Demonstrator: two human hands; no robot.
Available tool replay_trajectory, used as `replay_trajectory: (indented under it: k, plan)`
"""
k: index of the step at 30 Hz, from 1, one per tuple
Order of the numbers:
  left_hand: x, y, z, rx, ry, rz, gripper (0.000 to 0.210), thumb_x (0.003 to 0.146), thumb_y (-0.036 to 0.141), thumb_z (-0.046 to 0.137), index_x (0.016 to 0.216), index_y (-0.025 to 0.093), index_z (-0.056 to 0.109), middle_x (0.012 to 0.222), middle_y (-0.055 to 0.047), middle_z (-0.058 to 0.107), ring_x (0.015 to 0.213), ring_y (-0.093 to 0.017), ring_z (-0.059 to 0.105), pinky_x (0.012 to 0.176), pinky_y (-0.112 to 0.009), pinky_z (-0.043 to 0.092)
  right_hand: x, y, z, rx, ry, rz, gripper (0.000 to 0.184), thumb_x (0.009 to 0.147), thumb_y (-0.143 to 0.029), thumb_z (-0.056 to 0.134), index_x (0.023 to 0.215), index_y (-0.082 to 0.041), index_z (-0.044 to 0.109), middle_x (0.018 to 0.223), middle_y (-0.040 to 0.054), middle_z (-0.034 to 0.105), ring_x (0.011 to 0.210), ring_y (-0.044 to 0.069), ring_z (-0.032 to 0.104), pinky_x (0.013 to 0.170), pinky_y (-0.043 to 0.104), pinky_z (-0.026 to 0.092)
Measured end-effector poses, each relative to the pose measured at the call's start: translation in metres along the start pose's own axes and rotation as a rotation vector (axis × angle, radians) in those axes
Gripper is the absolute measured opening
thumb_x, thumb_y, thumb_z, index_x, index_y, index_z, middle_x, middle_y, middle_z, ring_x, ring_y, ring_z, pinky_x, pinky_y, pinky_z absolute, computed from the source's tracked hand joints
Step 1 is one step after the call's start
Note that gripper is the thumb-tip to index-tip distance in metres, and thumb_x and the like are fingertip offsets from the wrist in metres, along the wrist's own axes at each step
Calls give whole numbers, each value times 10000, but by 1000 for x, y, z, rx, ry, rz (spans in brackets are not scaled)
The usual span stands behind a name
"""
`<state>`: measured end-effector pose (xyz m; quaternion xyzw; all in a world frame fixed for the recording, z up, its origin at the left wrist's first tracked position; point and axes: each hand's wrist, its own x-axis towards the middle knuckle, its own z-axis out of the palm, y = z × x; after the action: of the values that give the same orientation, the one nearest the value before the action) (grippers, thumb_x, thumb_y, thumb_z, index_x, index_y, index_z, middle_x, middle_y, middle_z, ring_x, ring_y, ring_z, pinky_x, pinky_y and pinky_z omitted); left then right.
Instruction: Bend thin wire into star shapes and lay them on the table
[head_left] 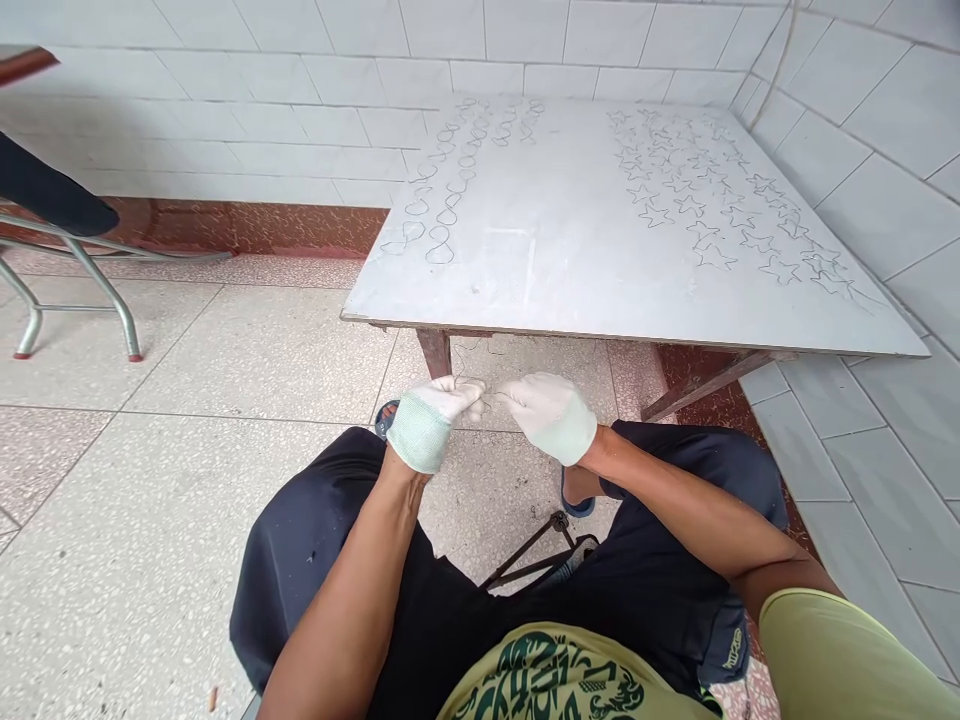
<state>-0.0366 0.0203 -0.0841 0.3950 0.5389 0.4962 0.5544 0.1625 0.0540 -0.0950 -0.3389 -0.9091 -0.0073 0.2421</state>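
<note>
My left hand [441, 408], in a white knit glove, is closed with its fingertips pinched on a thin wire [460, 364]. My right hand [546, 408], gloved the same way, pinches the wire close by from the other side. A bent part of the wire stands up beyond the left fingertips; its full shape is too fine to make out. Both hands are held over my lap, just in front of the near edge of a white-topped table [577, 260]. Looped wire shapes [441, 246] lie on its left side, and wire stars [686, 206] in rows on its right.
White wall tiles [525, 30] border the table at the back and right. At the left is a metal-legged stool [97, 280] with a person's dark-clothed leg [52, 190]. A dark folding metal frame [532, 550] shows between my legs on the speckled floor [187, 450].
</note>
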Motion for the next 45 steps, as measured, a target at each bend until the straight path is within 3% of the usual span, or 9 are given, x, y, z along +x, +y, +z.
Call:
replay_trajectory:
  k: [5,10,18,25,33,42,45]
  plan:
    - [1,0,2,118,41,-10,351,694,495,836,670,201,645,567,8,614,546,-135,507,620,-304,425,4,-4,-8,-110,-110,27,382,1137,-319,447,1018,-214,795,774,47,733,746,201,603,717,362,279]
    - [6,2,0,204,-11,-7,412,649,552,829,621,213,597,539,13,589,538,-137,530,591,-285,447,8,-10,-21,-177,-230,96,436,1152,-354,403,1039,-199,795,769,75,734,734,206,596,680,368,231]
    - [1,-1,-2,272,-19,134,286,814,460,679,684,209,638,676,-27,690,674,-172,622,742,-324,487,3,-9,-14,-157,-112,119,491,1154,-443,395,988,-213,795,752,62,722,721,199,596,694,360,260]
    - [-10,15,2,322,-27,182,275,828,439,660,675,210,657,672,-36,702,701,-191,638,765,-340,502,1,-11,-18,-122,-102,91,455,1139,-465,453,973,-213,793,742,43,705,722,191,591,705,351,286]
    - [-13,20,-6,260,-106,144,284,753,464,719,651,209,649,598,-41,679,588,-177,593,610,-318,470,-3,-13,-20,-37,-12,9,362,1122,-393,515,968,-266,817,742,15,702,740,176,596,721,341,309]
    - [-19,26,-27,394,-209,207,201,780,395,712,759,197,735,661,-52,736,660,-216,682,685,-357,528,7,-24,-52,-24,-168,-102,314,1121,-229,497,1058,-226,805,882,30,753,740,172,582,694,359,292]
    - [-18,22,-31,398,-230,236,211,821,403,715,785,197,741,675,-52,742,711,-226,703,725,-360,539,6,-25,-54,-51,-166,-49,363,1130,-270,473,996,-208,805,791,40,718,722,183,573,680,365,264]
